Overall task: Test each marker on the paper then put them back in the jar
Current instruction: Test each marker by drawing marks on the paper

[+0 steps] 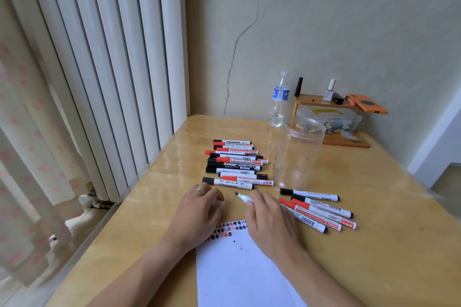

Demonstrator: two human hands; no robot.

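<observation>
My right hand grips an uncapped marker, its black tip pointing up and left above the paper's top edge. My left hand lies just left of the tip, its fingers curled around what looks like the cap, which is mostly hidden. The white paper lies under my wrists, with red and black test marks along its top edge. A clear empty plastic jar stands upright behind my right hand. Several capped markers lie in a row left of the jar. Several more markers lie to the right of my right hand.
A water bottle stands at the back of the wooden table. A small wooden shelf holds little bottles and an orange phone above a clear box. A radiator runs along the table's left edge.
</observation>
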